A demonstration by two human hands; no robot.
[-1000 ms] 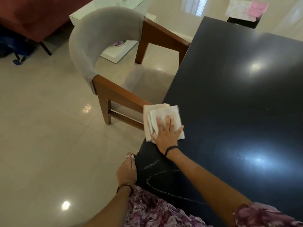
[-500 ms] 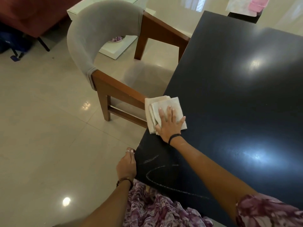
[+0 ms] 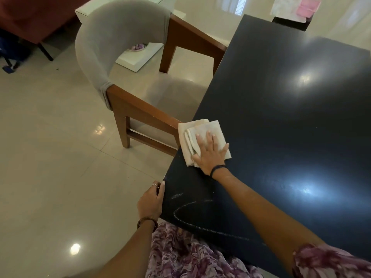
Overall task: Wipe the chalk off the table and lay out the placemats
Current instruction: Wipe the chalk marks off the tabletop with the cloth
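Chalk marks (image 3: 192, 215) (a curved line and a short scribble) remain on the dark worktop (image 3: 281, 117) near its front corner. The right hand (image 3: 210, 155), fingers flat, presses a folded cloth (image 3: 202, 135) just beyond them; the left hand (image 3: 150, 201) grips the edge. Wiping step; next, probably draw the cloth back over the marks.

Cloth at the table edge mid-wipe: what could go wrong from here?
1. The folded cloth overhangs the table edge; a push leftward may slide it off.
2. The chalk curve lies nearer the person than the right hand; it could get missed.
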